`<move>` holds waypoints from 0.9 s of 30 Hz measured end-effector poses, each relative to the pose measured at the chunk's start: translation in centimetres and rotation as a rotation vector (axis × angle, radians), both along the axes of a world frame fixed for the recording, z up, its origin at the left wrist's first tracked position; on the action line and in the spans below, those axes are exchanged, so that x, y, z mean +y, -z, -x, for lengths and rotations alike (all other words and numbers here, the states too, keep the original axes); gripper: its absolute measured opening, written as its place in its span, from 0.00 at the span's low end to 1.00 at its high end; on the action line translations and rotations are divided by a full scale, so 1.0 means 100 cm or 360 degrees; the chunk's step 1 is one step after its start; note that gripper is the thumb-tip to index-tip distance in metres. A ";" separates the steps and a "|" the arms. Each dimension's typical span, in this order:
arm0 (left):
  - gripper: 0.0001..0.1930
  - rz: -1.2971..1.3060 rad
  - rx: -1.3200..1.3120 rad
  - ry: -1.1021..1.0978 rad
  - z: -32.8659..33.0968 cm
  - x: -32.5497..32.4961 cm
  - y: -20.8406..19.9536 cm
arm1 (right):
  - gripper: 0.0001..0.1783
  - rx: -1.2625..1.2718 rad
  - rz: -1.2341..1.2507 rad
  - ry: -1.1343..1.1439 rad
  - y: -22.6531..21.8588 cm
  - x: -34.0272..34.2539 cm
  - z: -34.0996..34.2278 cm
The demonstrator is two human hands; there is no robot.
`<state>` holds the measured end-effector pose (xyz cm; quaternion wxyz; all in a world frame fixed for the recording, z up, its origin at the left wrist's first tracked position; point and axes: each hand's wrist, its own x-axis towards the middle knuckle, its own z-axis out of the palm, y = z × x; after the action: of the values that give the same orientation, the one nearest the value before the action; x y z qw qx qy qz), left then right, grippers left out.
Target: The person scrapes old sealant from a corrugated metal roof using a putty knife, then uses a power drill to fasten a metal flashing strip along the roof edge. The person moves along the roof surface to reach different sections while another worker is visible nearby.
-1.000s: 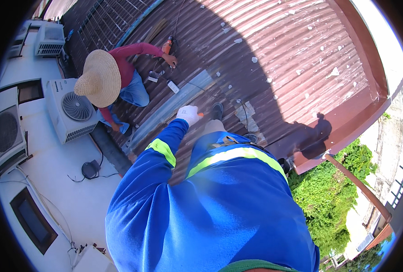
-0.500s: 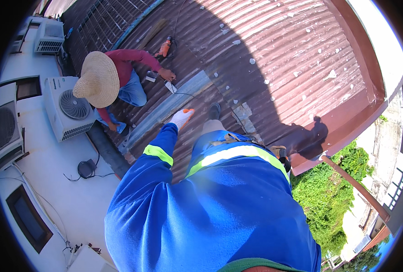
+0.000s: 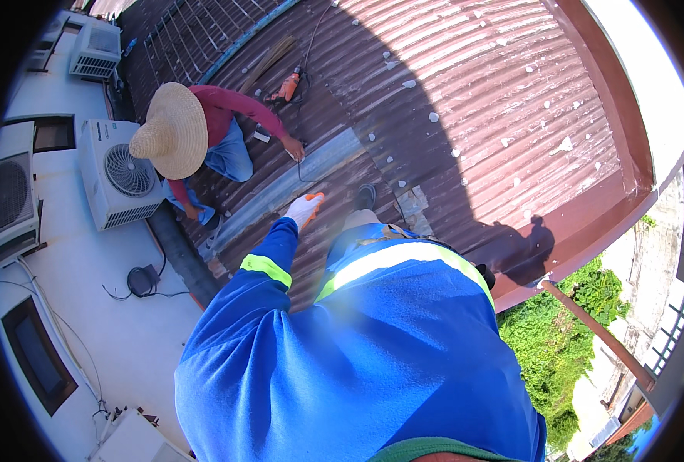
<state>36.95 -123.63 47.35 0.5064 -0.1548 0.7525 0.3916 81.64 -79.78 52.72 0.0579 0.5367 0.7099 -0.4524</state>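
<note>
My left hand (image 3: 305, 211) wears a white glove with orange on the fingers. It reaches out over the brown corrugated roof (image 3: 311, 262), fingers loosely apart, and nothing shows in it. My right hand is out of sight, behind my blue-jacketed body (image 3: 380, 339). Just beyond my left hand, a bluish-grey strip (image 3: 311, 165) lies along the roof. Past it a co-worker in a straw hat (image 3: 174, 131) crouches. The co-worker's hand (image 3: 293, 148) is down by the strip, with a dark cord (image 3: 300, 171) trailing from it. My dark shoe (image 3: 366, 197) is on the roof ahead.
An orange power tool (image 3: 286, 87) with a cord lies beyond the co-worker, near a bundle of sticks (image 3: 273, 61) and a metal grille (image 3: 203, 35). Air-conditioner units (image 3: 119, 173) line the white wall at left. The roof edge (image 3: 588, 258) drops to greenery (image 3: 538, 346) at right.
The view has shifted slightly. My left hand stays stretched forward. The co-worker's hand now covers most of the white piece seen under it before. The dark shape beside my right hip shows less.
</note>
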 end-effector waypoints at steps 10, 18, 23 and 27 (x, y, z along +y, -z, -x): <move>0.22 -0.0086 -0.0076 -0.0169 0.010 0.003 0.002 | 0.34 -0.0015 0.0028 -0.0028 -0.001 0.001 0.004; 0.21 -0.0120 -0.0018 -0.0211 0.007 0.013 0.006 | 0.35 -0.0023 0.0051 -0.0041 -0.001 0.001 0.004; 0.22 -0.0035 0.0061 -0.0190 0.004 0.015 0.000 | 0.36 -0.0029 0.0060 -0.0052 -0.001 0.002 0.004; 0.21 -0.0059 0.0048 -0.0240 0.004 0.013 0.000 | 0.36 -0.0036 0.0072 -0.0065 -0.001 0.002 0.004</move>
<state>36.59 -122.38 47.33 0.4668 -0.1958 0.7388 0.4449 81.26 -79.58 52.79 0.0873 0.5257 0.7096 -0.4610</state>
